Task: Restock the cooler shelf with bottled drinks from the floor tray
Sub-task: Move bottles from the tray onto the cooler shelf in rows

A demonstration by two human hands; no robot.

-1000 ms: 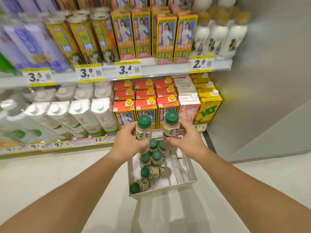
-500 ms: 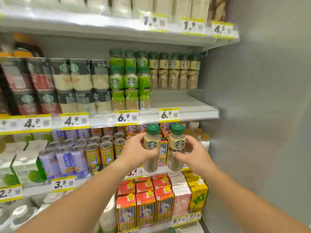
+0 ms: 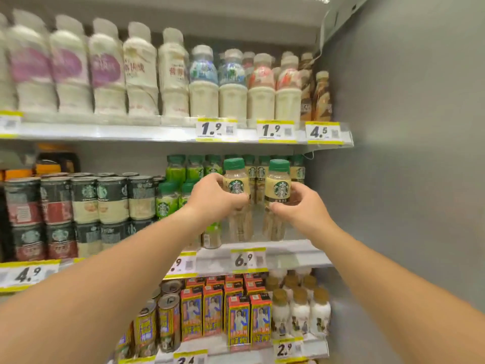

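While the person reaches up to the cooler shelf (image 3: 288, 252), the left hand (image 3: 217, 199) is wrapped tight around one green-capped bottle (image 3: 235, 179) and the right hand (image 3: 299, 206) is wrapped tight around a second green-capped bottle (image 3: 278, 183). Each bottle stands upright, its cap sticking out above the hand. Both are held just above the shelf, in front of the same kind of bottles (image 3: 258, 169) at its back, and right of the green bottles (image 3: 168, 198).

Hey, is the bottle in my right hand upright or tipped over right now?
Upright. The bottle in your right hand has its green cap on top and its label reads level, in front of the shelf.
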